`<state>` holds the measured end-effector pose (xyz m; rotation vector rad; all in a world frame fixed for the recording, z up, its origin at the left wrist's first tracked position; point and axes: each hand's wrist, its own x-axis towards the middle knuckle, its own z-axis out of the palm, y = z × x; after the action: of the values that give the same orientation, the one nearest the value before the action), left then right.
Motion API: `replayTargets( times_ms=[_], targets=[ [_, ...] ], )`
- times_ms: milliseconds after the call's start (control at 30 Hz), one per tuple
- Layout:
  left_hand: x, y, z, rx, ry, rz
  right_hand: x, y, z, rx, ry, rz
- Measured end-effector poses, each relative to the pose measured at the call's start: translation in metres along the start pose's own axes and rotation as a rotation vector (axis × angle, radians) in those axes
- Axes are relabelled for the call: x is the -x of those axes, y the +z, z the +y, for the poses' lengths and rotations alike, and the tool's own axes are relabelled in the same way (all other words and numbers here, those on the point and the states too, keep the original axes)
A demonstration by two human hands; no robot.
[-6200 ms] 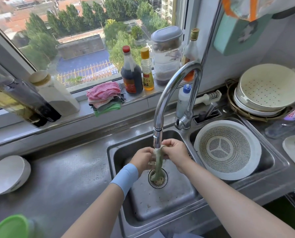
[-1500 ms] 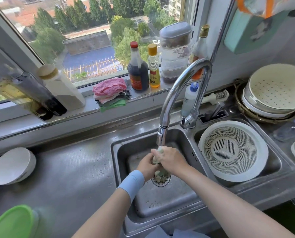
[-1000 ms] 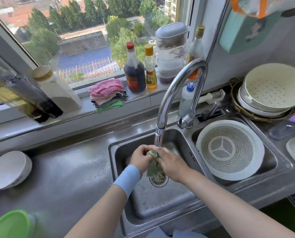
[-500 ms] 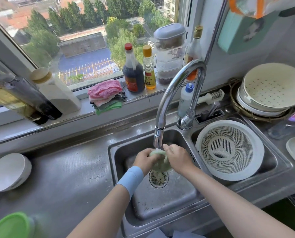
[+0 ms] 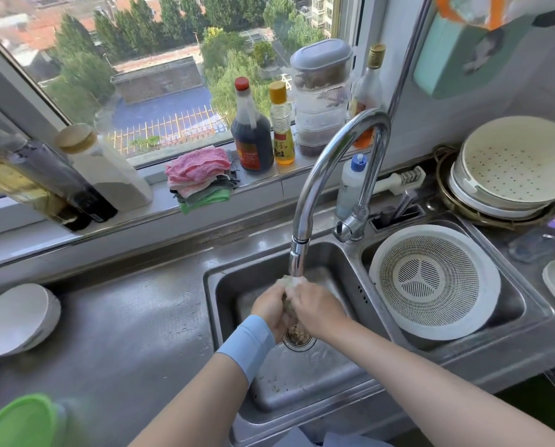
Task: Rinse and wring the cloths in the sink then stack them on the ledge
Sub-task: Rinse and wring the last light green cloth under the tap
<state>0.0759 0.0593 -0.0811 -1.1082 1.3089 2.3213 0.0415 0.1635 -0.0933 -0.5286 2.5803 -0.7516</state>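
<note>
My left hand and my right hand press together around a pale green cloth, bunched small under the running tap. Only its top and a strip between the palms show. The hands hover over the drain of the left sink basin. A stack of folded cloths, pink on top and green at the bottom, lies on the window ledge behind the sink.
Bottles and stacked containers stand on the ledge right of the stack, a jar to its left. A white colander fills the right basin. A white bowl sits on the left counter, a green lid near me.
The cloth hung long under the tap several seconds ago; now it is bunched tight between both palms, and the hands have closed together over it beneath the water.
</note>
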Motion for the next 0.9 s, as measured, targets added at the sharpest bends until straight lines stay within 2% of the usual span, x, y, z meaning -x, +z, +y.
replayTargets(
  times_ms=[100, 167, 267, 433, 567, 767, 900],
  targets=[
    [0.003, 0.009, -0.007, 0.003, 0.021, -0.039, -0.011, -0.009, 0.011, 0.012, 0.144, 0.085],
    [0.002, 0.008, -0.004, 0.006, 0.011, 0.030, -0.007, -0.008, 0.002, 0.084, 0.113, 0.067],
    [-0.007, -0.002, -0.002, -0.004, -0.023, 0.112, 0.005, -0.002, -0.014, 0.135, 0.028, -0.059],
    [0.002, 0.009, -0.009, -0.025, 0.001, 0.069, -0.008, -0.024, -0.008, 0.015, 0.246, 0.025],
    [-0.007, -0.002, 0.001, -0.040, -0.003, 0.114, 0.003, -0.014, -0.023, 0.176, 0.012, 0.010],
    [0.003, -0.005, -0.007, -0.192, 0.082, 0.001, -0.016, -0.031, 0.011, -0.100, 0.294, 0.074],
    [-0.003, -0.015, -0.001, -0.170, 0.059, 0.064, -0.017, -0.022, 0.017, -0.642, 0.406, 0.032]
  ],
)
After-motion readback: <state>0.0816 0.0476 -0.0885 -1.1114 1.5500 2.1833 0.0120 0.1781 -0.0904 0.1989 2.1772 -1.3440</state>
